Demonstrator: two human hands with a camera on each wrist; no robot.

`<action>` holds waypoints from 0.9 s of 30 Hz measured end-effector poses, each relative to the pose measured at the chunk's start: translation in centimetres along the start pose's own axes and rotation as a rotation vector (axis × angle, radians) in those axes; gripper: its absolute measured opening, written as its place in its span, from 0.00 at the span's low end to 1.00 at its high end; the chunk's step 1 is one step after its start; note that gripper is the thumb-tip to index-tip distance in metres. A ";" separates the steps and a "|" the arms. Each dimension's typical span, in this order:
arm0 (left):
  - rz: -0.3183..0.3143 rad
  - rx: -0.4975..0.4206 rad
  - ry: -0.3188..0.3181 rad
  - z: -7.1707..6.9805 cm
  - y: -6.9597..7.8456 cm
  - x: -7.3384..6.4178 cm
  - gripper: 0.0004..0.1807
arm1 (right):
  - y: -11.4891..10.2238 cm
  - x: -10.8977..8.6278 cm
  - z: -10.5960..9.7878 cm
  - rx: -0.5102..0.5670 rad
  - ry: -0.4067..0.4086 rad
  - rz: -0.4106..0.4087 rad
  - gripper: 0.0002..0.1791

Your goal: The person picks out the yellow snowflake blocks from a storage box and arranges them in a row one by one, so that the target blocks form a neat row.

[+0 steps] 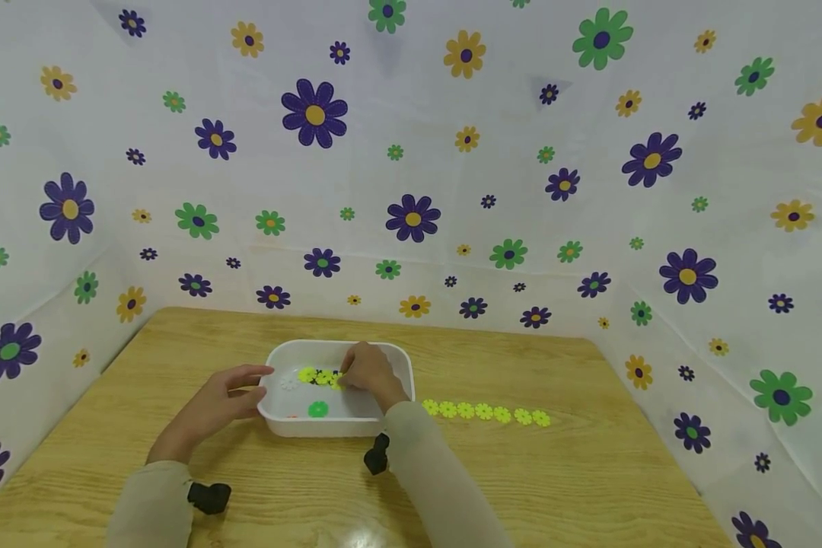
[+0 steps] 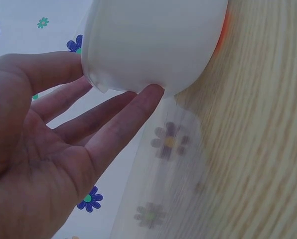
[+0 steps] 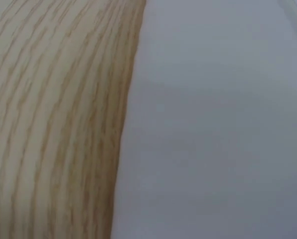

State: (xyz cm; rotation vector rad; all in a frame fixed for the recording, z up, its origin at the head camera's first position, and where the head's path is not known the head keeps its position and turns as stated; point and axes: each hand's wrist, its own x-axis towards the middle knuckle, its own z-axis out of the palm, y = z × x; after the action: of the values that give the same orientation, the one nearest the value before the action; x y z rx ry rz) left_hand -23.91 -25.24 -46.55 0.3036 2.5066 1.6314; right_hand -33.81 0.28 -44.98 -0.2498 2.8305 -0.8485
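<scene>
A white plastic tray [image 1: 315, 428] stands on the table with flower-shaped plastic discs in it. My left hand [image 1: 222, 399] is at its left end; in the left wrist view the fairly straight fingers [image 2: 123, 119] touch its wall and rim. Inside the tray, my right hand [image 1: 368, 371] reaches down with curled fingers, fingertips at a yellow flower disc [image 1: 339, 381] in a cluster of yellow and dark discs. Its fingertips are partly hidden behind the hand. A green disc [image 1: 318, 409] and a clear one [image 1: 288, 385] lie apart. The right wrist view shows the tray wall [image 3: 213, 124], no hand.
To the right of the tray, several yellow flower discs [image 1: 483, 411] lie in a row on the wooden table [image 1: 555, 479]. A white flower-printed cloth [image 1: 383, 175] surrounds the table at the back and sides. A black wrist camera [image 1: 209, 498] sits by the left sleeve.
</scene>
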 end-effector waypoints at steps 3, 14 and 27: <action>0.000 0.000 0.001 0.0 0.0 0.0 0.29 | 0.5 0.0 -0.2 0.043 0.001 -0.023 0.08; -0.006 -0.018 -0.010 -0.1 0.0 0.1 0.29 | 1.1 -1.1 -2.2 0.188 -0.060 -0.075 0.05; -0.016 0.003 -0.001 0.1 -0.2 0.1 0.30 | 2.5 -3.4 -5.3 0.198 -0.050 -0.149 0.05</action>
State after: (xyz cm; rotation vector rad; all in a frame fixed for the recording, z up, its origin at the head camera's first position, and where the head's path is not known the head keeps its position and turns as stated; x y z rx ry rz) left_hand -23.97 -25.21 -46.78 0.2841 2.5046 1.6206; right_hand -31.93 5.83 -41.61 -0.4502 2.6829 -1.1277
